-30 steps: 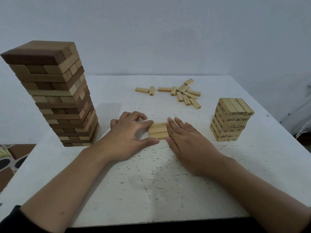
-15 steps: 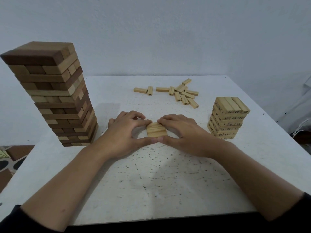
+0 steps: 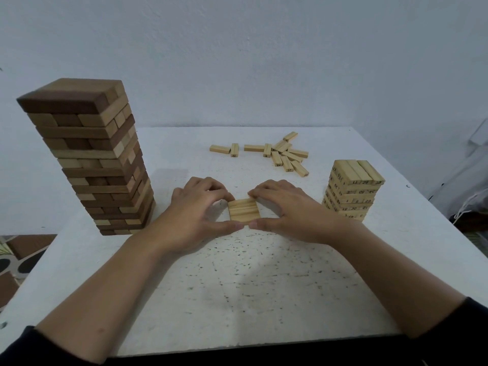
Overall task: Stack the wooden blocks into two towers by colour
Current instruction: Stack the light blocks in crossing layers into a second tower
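Note:
A flat row of three pale wooden blocks (image 3: pixel 244 210) lies on the white table (image 3: pixel 264 286) at its middle. My left hand (image 3: pixel 195 215) curls round the row's left side, thumb at the near edge and fingers at the far edge. My right hand (image 3: pixel 287 210) mirrors it on the right side. A tall tower of dark and mid-brown blocks (image 3: pixel 97 159) stands at the left. A shorter tower of pale numbered blocks (image 3: pixel 352 190) stands at the right.
Several loose pale blocks (image 3: pixel 282 154) lie scattered at the back of the table, near the wall. The table's right edge runs close behind the pale tower. Patterned floor shows past the left edge.
My right hand turned from lying flat beside the row to curling round it, thumb meeting my left thumb at the near edge. The row shifted slightly and squared up.

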